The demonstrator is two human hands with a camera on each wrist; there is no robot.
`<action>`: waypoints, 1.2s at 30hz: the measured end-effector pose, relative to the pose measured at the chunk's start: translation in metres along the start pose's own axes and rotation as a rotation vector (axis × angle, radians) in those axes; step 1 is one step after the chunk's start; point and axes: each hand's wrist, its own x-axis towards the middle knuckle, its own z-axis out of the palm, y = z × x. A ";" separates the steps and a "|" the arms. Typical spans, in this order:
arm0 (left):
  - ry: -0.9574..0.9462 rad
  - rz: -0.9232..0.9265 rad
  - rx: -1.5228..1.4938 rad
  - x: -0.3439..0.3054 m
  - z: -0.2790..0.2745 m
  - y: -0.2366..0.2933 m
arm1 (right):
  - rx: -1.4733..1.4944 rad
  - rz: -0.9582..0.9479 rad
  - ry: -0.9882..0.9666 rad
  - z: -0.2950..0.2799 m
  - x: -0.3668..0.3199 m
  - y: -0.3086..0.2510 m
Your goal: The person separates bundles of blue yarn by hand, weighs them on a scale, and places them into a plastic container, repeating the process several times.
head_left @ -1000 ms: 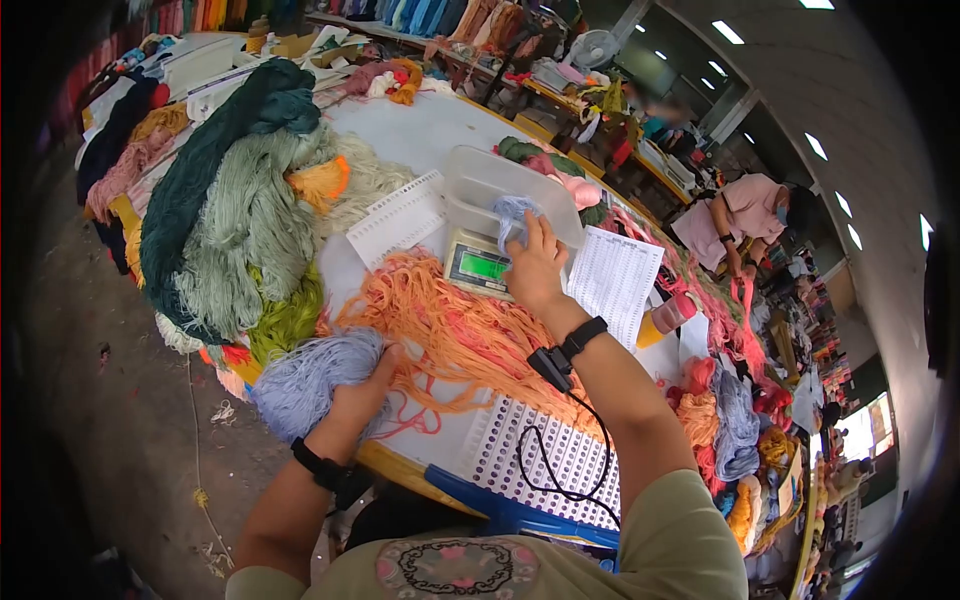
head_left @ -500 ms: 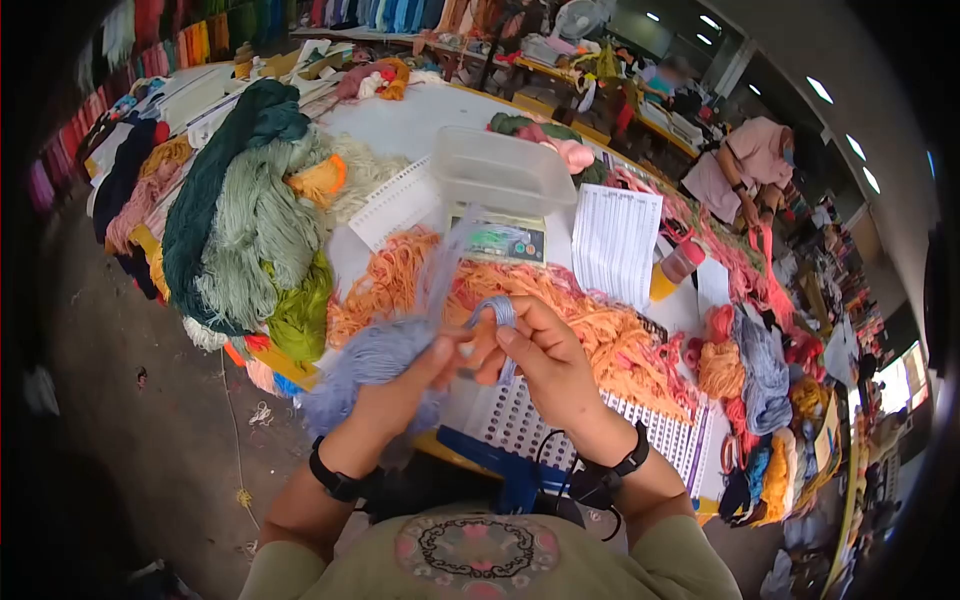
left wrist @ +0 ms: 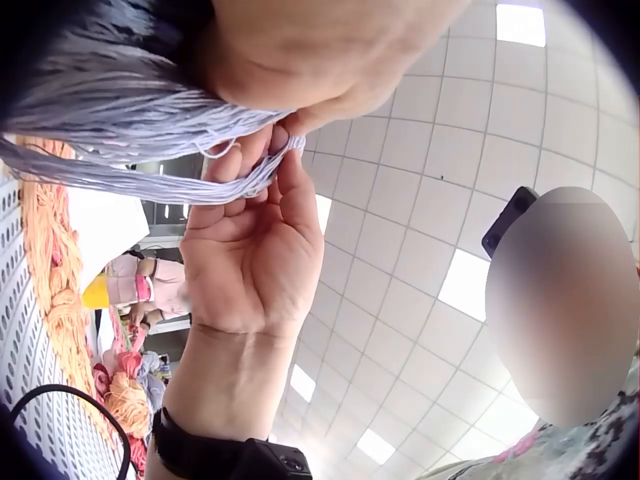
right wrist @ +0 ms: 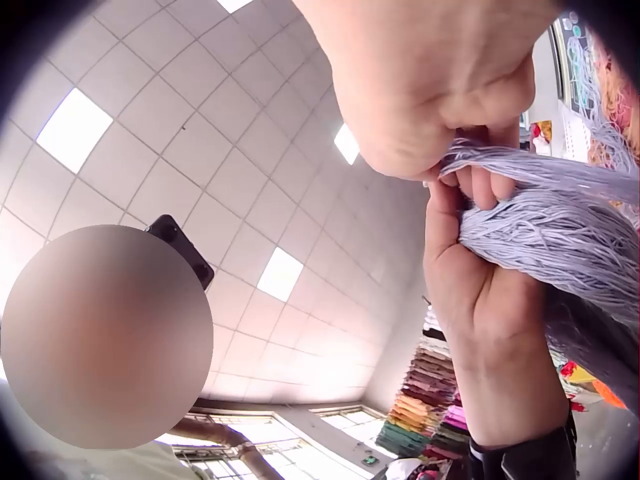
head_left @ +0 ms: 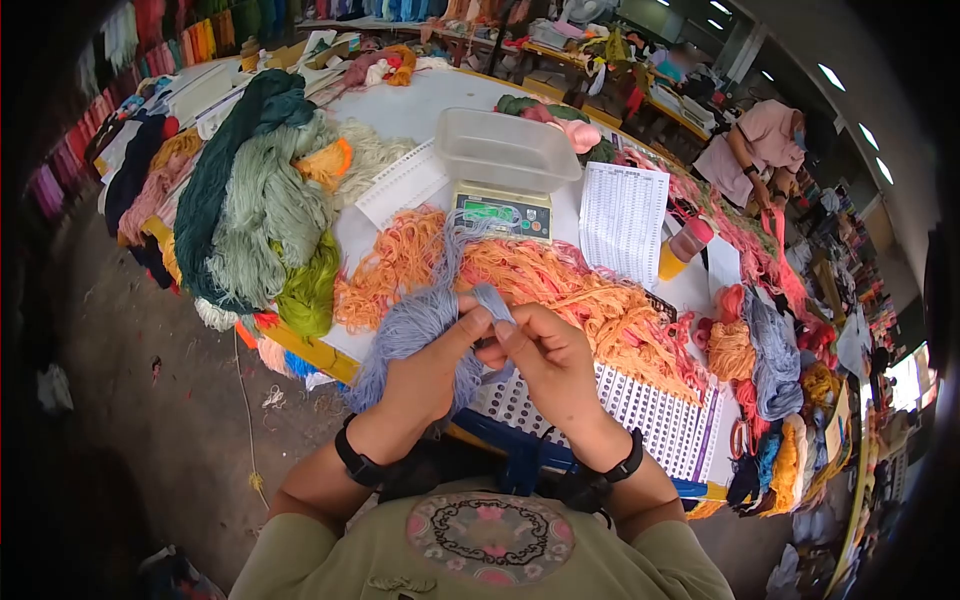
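Note:
My left hand (head_left: 422, 378) grips a thick skein of pale blue yarn (head_left: 400, 345) at the front of the table, its loose strands trailing up over orange yarn. Close beside it, my right hand (head_left: 552, 368) pinches a thin hank of the same blue yarn (head_left: 491, 300) between thumb and fingers. In the left wrist view the thin hank (left wrist: 225, 190) runs up to the right hand's fingertips, where both hands meet. The right wrist view has the thick skein (right wrist: 550, 235) lying across the left palm, with the thin hank (right wrist: 560, 168) above it.
Beyond the hands, a digital scale (head_left: 503, 210) carries a clear plastic tub (head_left: 508, 150). Orange yarn (head_left: 560, 285) spreads before it, next to a printed sheet (head_left: 622, 225) and a perforated white board (head_left: 660, 420). Green skeins (head_left: 265, 210) heap at left. Another person (head_left: 755, 150) works at right.
My right hand has come back from the tub to meet the left hand, bringing thin blue yarn with it. The left hand has lifted the thick skein rightward. The tub now looks empty.

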 end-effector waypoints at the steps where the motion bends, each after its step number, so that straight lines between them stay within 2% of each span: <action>1: 0.001 0.001 0.000 0.000 0.000 0.000 | 0.018 -0.004 0.006 0.000 0.000 0.000; 5: 0.032 0.003 0.002 -0.001 0.003 0.002 | 0.130 0.034 0.019 -0.003 0.002 0.002; 7: 0.058 0.027 0.033 -0.003 0.004 0.004 | 0.018 0.007 -0.004 -0.004 0.001 0.005; 9: -0.049 0.011 0.074 -0.003 0.004 0.006 | 0.006 0.000 -0.003 -0.003 0.000 0.007; 13: 0.016 0.036 0.091 -0.004 0.004 0.000 | -0.018 0.017 0.008 0.000 -0.001 0.004; 19: 0.024 0.001 0.042 -0.004 0.002 -0.003 | 0.064 0.001 0.028 -0.001 -0.002 0.005; 21: 0.034 -0.060 -0.011 -0.003 -0.001 -0.005 | 0.109 0.015 0.039 0.001 -0.002 0.004; 25: 0.033 -0.048 0.007 -0.004 0.003 -0.001 | 0.191 0.079 0.075 0.002 -0.001 0.001; 28: 0.024 -0.036 -0.003 -0.003 0.000 -0.003 | 0.084 0.041 0.066 0.003 0.001 0.006; 34: 0.056 0.047 0.092 -0.001 -0.001 -0.008 | 0.183 0.037 0.137 0.004 0.002 0.002; 36: 0.060 -0.031 0.021 -0.003 0.003 -0.002 | 0.147 0.016 0.115 0.003 0.004 0.004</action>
